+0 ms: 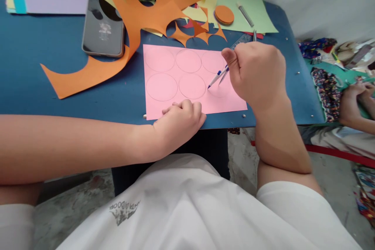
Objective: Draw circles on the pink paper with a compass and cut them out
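A pink paper sheet (187, 82) with several pencilled circles lies on the blue table (58, 82). My right hand (254, 72) is closed round a drawing compass (218, 77), whose tips touch the sheet near its lower right. My left hand (181, 116) rests on the sheet's near edge with fingers curled, pressing the paper down.
A black phone (102, 27) lies at the back left on orange paper offcuts (131, 19). A stack of orange paper discs (224, 15) and a pen (245, 15) sit on green paper at the back. Another person's hand (356, 99) is at the right.
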`<state>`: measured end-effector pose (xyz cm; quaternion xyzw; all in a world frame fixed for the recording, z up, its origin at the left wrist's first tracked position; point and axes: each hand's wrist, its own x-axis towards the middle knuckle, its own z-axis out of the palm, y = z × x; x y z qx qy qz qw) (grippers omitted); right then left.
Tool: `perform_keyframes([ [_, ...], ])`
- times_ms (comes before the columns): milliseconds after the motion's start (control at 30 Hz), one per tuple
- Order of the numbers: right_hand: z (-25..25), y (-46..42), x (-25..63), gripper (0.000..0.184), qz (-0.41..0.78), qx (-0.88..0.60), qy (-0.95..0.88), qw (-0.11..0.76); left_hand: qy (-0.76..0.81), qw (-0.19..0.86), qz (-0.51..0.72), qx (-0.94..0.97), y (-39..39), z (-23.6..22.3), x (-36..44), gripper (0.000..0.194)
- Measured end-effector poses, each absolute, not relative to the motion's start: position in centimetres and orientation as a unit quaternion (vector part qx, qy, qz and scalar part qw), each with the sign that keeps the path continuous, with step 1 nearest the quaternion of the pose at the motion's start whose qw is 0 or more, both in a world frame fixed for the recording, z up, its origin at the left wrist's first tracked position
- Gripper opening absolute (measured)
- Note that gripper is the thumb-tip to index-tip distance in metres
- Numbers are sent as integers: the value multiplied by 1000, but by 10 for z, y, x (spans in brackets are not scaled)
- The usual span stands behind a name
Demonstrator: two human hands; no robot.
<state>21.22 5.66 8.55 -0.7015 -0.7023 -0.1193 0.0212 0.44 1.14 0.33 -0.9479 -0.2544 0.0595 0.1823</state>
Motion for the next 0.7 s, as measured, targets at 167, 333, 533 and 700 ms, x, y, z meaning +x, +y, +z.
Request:
perform_keyframes([
  [167, 83, 54, 214, 38, -94, -707, -700, 40, -256, 184, 57, -947, 11, 3, 3, 41],
  [333, 77, 56, 225, 50, -88, -672, -731, 81, -259, 182, 53, -947, 11, 3, 3, 40],
  [533, 77, 55, 225, 55, -79, -674, -730, 80, -254, 189, 58, -947, 11, 4, 4, 41],
  [700, 80, 52, 224, 53, -80, -677, -728, 71, -253, 183, 64, -948, 11, 4, 4, 41],
])
